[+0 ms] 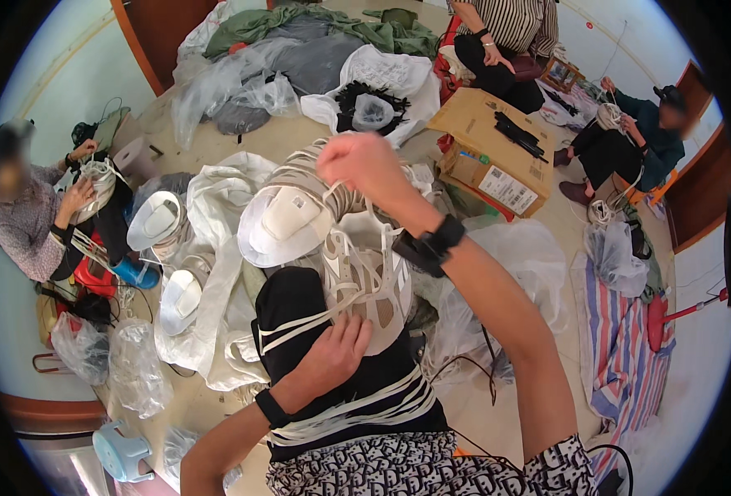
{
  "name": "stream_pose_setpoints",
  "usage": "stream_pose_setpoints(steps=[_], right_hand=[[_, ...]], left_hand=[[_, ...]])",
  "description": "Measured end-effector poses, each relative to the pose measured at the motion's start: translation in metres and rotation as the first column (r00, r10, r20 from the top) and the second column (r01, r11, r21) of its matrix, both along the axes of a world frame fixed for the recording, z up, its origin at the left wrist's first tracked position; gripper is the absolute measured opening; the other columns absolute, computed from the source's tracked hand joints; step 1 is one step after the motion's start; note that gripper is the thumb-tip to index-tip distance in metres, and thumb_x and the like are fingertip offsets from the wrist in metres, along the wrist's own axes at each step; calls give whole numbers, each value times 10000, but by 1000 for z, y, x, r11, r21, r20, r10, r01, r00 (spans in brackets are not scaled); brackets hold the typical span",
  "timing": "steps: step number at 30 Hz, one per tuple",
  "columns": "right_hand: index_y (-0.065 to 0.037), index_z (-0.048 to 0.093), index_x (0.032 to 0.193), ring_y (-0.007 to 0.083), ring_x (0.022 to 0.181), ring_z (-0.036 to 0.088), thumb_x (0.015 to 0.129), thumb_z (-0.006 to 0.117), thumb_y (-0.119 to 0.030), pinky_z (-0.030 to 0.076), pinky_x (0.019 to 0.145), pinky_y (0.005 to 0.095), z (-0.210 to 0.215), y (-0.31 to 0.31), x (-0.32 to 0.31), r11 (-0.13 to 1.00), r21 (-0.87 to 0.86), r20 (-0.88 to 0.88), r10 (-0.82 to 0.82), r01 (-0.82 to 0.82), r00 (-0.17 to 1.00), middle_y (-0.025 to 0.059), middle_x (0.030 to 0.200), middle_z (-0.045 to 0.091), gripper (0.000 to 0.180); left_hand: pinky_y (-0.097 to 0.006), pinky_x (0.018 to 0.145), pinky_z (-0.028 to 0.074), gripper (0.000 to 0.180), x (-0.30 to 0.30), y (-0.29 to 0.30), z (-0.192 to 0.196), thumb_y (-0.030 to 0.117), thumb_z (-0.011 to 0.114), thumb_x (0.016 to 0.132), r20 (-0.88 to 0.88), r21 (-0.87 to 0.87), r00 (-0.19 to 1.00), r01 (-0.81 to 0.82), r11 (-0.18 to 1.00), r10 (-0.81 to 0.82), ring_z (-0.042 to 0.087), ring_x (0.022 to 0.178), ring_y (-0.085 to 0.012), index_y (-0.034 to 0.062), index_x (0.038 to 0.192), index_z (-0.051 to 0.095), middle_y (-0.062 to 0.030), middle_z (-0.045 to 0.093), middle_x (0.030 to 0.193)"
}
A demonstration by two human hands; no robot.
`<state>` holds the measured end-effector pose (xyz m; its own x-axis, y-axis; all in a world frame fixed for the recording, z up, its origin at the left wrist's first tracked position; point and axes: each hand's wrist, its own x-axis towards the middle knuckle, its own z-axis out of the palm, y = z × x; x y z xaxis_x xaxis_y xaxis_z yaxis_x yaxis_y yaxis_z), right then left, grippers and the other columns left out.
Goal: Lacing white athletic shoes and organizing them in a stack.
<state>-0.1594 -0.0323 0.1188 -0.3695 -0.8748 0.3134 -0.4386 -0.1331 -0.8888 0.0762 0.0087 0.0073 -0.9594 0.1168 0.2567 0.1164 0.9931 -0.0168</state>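
A beige and white shoe upper (388,312) lies over my black-clad knee, with cream laces across its eyelets. My left hand (339,351) rests at the near end of the upper, fingers bent and pressed together on its edge. Raised above the far end, my right hand (364,168) is closed in a pinch on a cream shoelace (330,195) that runs down to the upper. A bundle of loose laces (365,411) is draped across my thigh. Just past the knee, a nested stack of shoe uppers (285,217) leans with its white inside facing me.
More stacked uppers (157,220) sit on white cloth sacking (226,248) to the left. A cardboard box (497,140) with black strips on top stands at the far right. Plastic bags, a blue stool (122,450) and striped sheeting (630,355) lie around. Three other people sit nearby.
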Motion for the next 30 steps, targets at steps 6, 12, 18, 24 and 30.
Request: stream_pose_setpoints(steps=[6,12,18,24,30], right_hand=[[-70,622,665,293,660,590,610,656,-223,444,590,382,-109,25,-6,954,276,-545,258,-120,798,112,655,600,167],[-72,583,625,256,609,569,657,569,-169,392,654,369,-135,68,-3,953,302,-752,240,-3,614,100,628,596,103],[-82,554,626,204,621,548,651,554,-114,358,750,330,-132,83,9,987,151,-847,157,-54,508,66,604,573,40],[-77,576,694,181,731,542,647,593,-95,358,804,362,-125,106,17,998,60,-827,65,-28,559,28,628,552,52],[-93,609,771,197,908,551,639,635,-107,358,855,369,-136,126,27,997,-77,-567,-38,-8,823,2,810,601,135]], left_hand=[[-369,876,433,460,9,-12,2,125,574,720,89,78,995,-47,996,40,497,1067,-336,-48,1135,480,-193,519,1117],[-418,904,397,616,28,-51,8,191,709,624,-31,188,941,-327,926,338,448,1087,-357,-15,1149,463,-178,498,1123],[-361,581,486,458,39,-61,-12,135,657,693,245,108,816,-560,821,524,537,633,-285,29,1099,474,-146,549,896],[-284,479,455,204,-22,-99,49,167,529,850,663,719,712,-691,70,231,557,565,-136,1,968,513,-66,567,765],[-304,683,477,274,-121,-90,55,219,565,843,441,884,875,-462,75,199,592,847,-186,-4,1000,537,-109,593,904]])
